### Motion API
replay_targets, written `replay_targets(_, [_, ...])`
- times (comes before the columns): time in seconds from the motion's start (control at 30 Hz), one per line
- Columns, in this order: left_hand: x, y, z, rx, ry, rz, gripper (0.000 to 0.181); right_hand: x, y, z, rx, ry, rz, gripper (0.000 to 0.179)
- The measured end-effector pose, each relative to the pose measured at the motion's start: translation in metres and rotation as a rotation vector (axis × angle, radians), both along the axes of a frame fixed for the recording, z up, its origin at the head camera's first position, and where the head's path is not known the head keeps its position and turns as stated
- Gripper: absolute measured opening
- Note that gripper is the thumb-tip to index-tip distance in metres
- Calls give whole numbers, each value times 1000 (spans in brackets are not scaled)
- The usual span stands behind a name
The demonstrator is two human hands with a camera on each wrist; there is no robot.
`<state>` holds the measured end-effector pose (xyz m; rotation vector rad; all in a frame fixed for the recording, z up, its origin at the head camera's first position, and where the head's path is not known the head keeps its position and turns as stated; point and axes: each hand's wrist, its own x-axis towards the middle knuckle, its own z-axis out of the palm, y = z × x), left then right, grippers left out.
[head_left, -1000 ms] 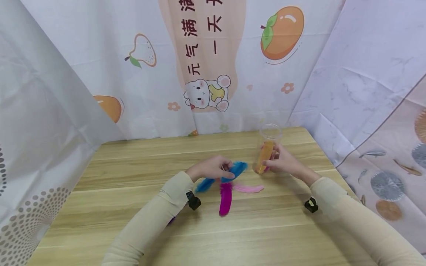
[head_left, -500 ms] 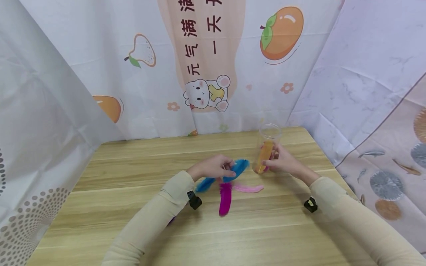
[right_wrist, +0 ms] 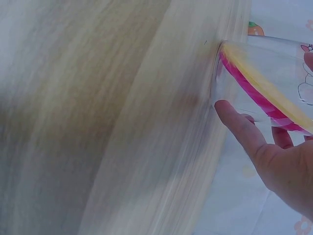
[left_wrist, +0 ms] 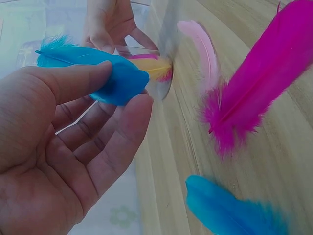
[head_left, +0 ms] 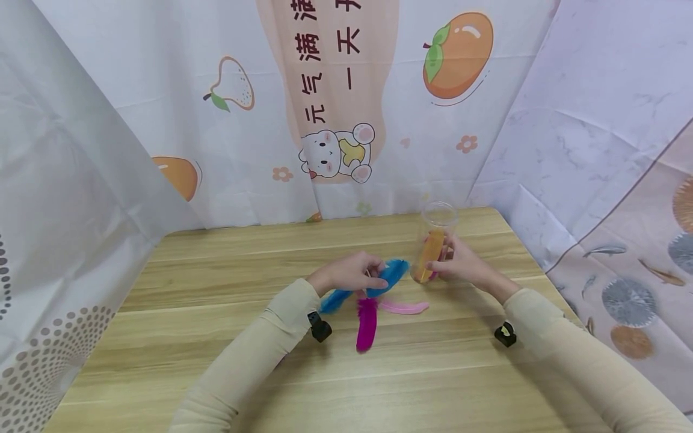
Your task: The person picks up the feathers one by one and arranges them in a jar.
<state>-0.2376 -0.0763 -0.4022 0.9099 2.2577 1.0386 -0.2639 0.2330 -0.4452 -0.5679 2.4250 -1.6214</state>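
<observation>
Blue feather (head_left: 388, 278) in the air above the counter (head_left: 411, 373), pinched between the thumb and fingertips of the left hand (head_left: 352, 270); the right hand (head_left: 464, 263) curls round a clear cup (head_left: 440, 224) that stands upright with feathers inside. A second blue feather (head_left: 334, 300), a magenta feather (head_left: 367, 325) and a pink feather (head_left: 406, 308) lie on the counter near the left hand.

Something so light could flutter off if the pinch loosens, or its fluffy end might snag on the rim. The cup looks light too — a nudge against a loose grip would probably tip it. A low sweep of the left sleeve (head_left: 254, 343) could drag the loose feathers.

The left wrist view shows the pinch from the palm side, which the head view hides. The right wrist view shows a magenta strip (right_wrist: 254, 95) along the orange feather (head_left: 431, 255) in the cup — overhead, only a sliver shows.
</observation>
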Motion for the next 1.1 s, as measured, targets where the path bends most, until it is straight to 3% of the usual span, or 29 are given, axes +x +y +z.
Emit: replay_targets(1.1, [-2, 18, -6, 28, -25, -11, 11, 3, 0, 2, 13, -5, 3, 69])
